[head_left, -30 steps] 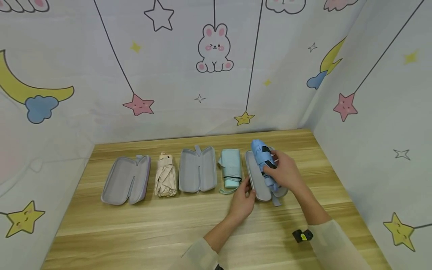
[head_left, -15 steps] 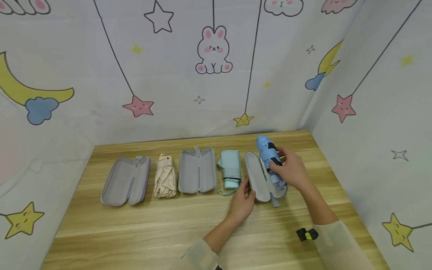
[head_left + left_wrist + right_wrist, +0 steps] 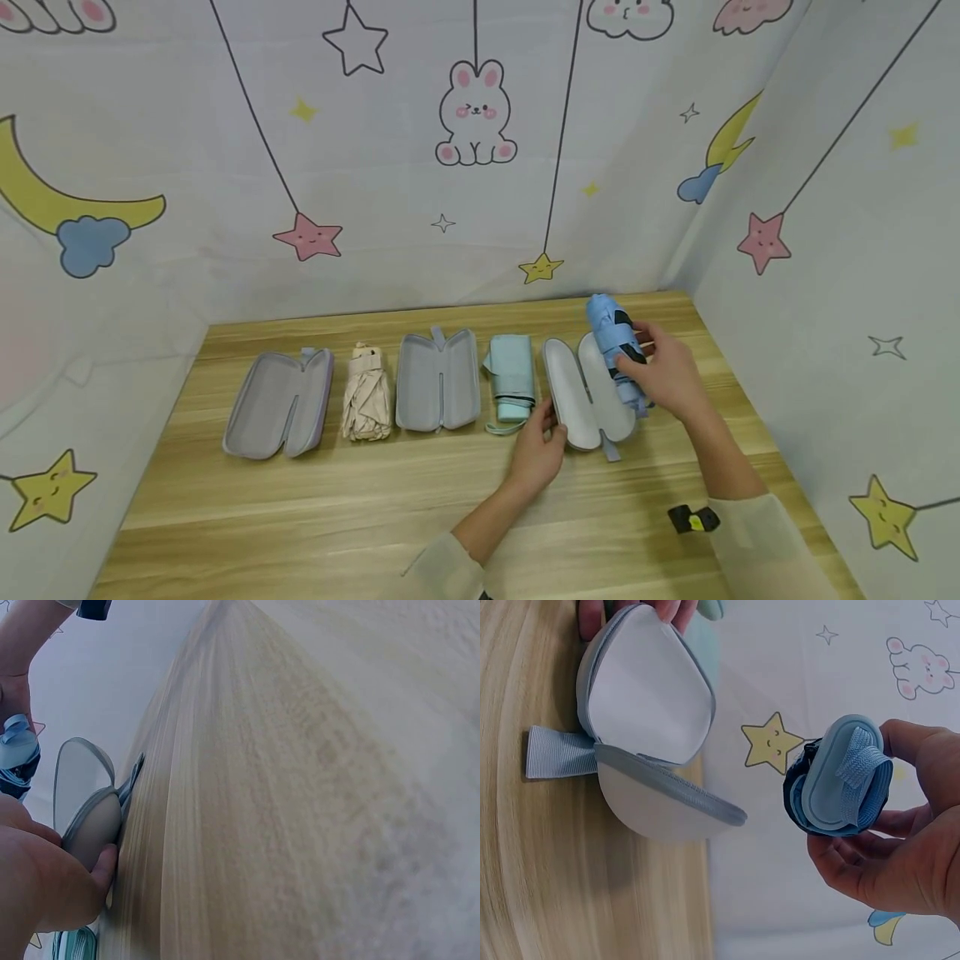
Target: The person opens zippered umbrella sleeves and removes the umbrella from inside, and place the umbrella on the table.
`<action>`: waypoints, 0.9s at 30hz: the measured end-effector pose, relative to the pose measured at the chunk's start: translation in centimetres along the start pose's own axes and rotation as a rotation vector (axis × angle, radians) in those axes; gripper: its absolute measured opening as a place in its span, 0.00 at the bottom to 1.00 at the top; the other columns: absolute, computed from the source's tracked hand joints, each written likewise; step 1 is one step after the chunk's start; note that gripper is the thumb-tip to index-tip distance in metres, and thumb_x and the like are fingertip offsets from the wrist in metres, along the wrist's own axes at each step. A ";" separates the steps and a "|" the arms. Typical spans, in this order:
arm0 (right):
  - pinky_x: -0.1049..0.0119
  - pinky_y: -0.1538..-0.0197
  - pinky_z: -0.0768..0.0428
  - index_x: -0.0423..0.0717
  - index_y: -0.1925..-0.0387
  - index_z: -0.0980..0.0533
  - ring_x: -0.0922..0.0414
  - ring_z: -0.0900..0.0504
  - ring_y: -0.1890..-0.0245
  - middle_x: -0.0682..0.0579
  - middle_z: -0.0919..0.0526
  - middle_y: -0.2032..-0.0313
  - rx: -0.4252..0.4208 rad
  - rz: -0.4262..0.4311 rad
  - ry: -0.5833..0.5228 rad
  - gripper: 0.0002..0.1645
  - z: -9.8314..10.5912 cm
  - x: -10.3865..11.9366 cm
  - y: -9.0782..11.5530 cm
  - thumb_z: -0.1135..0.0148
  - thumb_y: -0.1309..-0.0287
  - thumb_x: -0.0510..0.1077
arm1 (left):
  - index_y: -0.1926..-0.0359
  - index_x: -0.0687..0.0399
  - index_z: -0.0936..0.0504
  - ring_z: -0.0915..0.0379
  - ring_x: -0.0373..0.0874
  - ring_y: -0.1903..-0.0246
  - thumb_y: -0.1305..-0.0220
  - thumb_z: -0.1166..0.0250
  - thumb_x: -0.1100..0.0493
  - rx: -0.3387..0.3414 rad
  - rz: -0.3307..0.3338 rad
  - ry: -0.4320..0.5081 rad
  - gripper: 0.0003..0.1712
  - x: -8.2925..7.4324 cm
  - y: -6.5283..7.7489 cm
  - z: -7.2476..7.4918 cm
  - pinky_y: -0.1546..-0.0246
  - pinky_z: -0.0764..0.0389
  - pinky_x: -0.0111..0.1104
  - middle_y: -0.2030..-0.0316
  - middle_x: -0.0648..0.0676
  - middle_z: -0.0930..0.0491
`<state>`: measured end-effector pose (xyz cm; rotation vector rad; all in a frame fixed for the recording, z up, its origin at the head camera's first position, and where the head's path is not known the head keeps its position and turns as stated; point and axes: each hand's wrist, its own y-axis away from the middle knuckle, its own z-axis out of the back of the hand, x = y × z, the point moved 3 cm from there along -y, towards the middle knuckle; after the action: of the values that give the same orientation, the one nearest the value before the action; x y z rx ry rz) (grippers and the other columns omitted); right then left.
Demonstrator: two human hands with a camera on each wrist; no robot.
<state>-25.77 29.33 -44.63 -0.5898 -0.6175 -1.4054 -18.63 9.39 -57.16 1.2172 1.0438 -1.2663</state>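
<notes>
My right hand (image 3: 667, 375) grips a blue folded umbrella (image 3: 610, 327) with dark patches, raised over the right half of a grey zip case. In the right wrist view the umbrella's flat handle end (image 3: 832, 780) shows a looped strap, with thumb and fingers around its sides. The case (image 3: 567, 387) lies spread open on the table, nothing inside it. My left hand (image 3: 538, 450) pinches the case's left rim near its front; the left wrist view shows the thumb and fingers of that hand (image 3: 52, 877) on the case wall (image 3: 97, 829).
Left of the case lie a mint folded umbrella (image 3: 513, 371), a second open grey case (image 3: 420, 379), a beige folded umbrella (image 3: 367, 396) and a third open case (image 3: 258, 404). A patterned cloth wall (image 3: 375, 275) borders the wooden table (image 3: 337, 517).
The right hand has carried the blue umbrella up and to the right, away from the case's middle, uncovering more of its inside. The left hand has stayed on the rim.
</notes>
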 end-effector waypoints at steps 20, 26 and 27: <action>0.44 0.45 0.22 0.33 0.25 0.35 0.36 0.26 0.42 0.30 0.25 0.36 -0.053 -0.067 -0.031 0.40 0.8 -2.7 -0.3 0.34 0.31 0.46 | 0.23 0.69 0.34 0.27 0.59 0.33 0.23 0.42 0.65 -0.010 0.021 0.001 0.31 0.6 0.0 0.0 0.34 0.23 0.46 0.32 0.66 0.25; 0.48 0.47 0.22 0.32 0.27 0.33 0.37 0.24 0.43 0.30 0.24 0.38 -0.096 -0.078 -0.035 0.38 1.0 -3.6 -0.4 0.33 0.31 0.46 | 0.23 0.69 0.35 0.27 0.59 0.33 0.23 0.42 0.65 -0.011 0.013 0.002 0.31 0.6 -0.1 0.0 0.34 0.23 0.46 0.32 0.66 0.25; 0.49 0.48 0.22 0.32 0.27 0.32 0.37 0.24 0.43 0.31 0.23 0.38 -0.104 -0.080 -0.034 0.38 1.0 -3.8 -0.4 0.32 0.31 0.46 | 0.23 0.69 0.35 0.27 0.59 0.33 0.23 0.42 0.65 -0.011 0.008 0.003 0.31 0.6 -0.1 0.0 0.34 0.23 0.46 0.32 0.66 0.25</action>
<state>-26.49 32.65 -46.60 -0.6791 -0.6035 -1.5115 -18.71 9.30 -57.77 1.2137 1.0455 -1.2511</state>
